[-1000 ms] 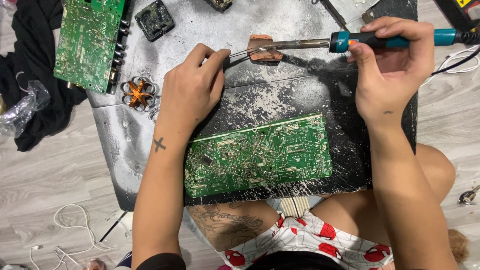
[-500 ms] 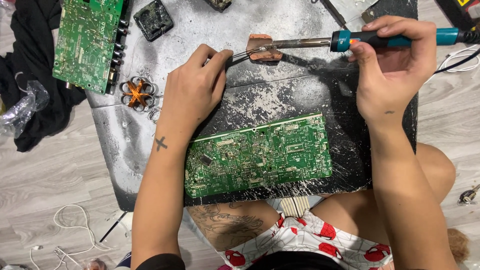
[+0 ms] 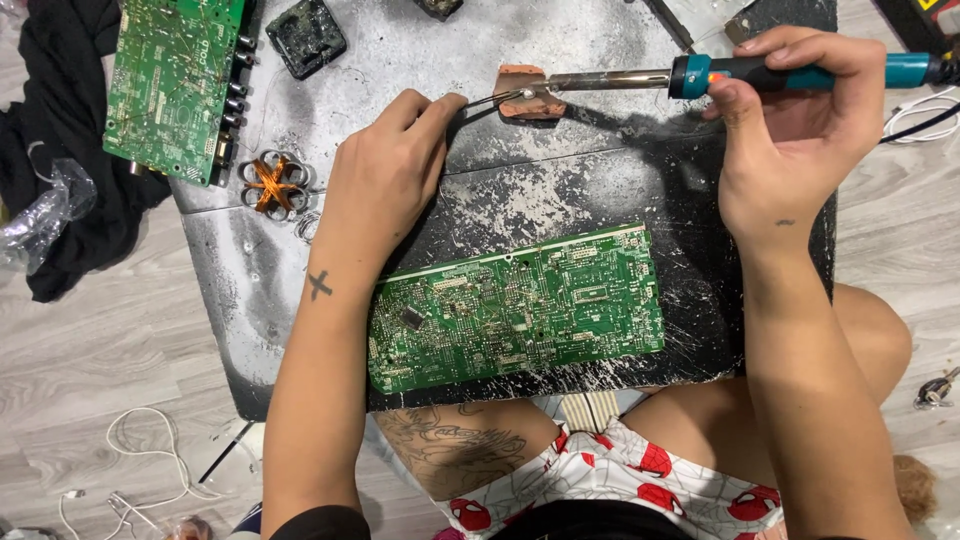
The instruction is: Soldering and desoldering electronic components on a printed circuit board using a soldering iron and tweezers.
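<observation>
Teal-handled soldering iron (image 3: 700,75) sits gripped in the right hand (image 3: 790,130), its hot tip on a small copper-brown block (image 3: 525,92) at the scorched counter's (image 3: 560,190) far edge. Left hand (image 3: 385,180) pinches thin metal tweezers (image 3: 488,99) there; fingers (image 3: 440,105) that close risk a burn.

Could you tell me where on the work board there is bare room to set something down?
Bare patches: between the copper coil and the near circuit board, and between that board and the soldering iron. Crowded: the far edge, around the brown pad, left hand and right hand.
</observation>
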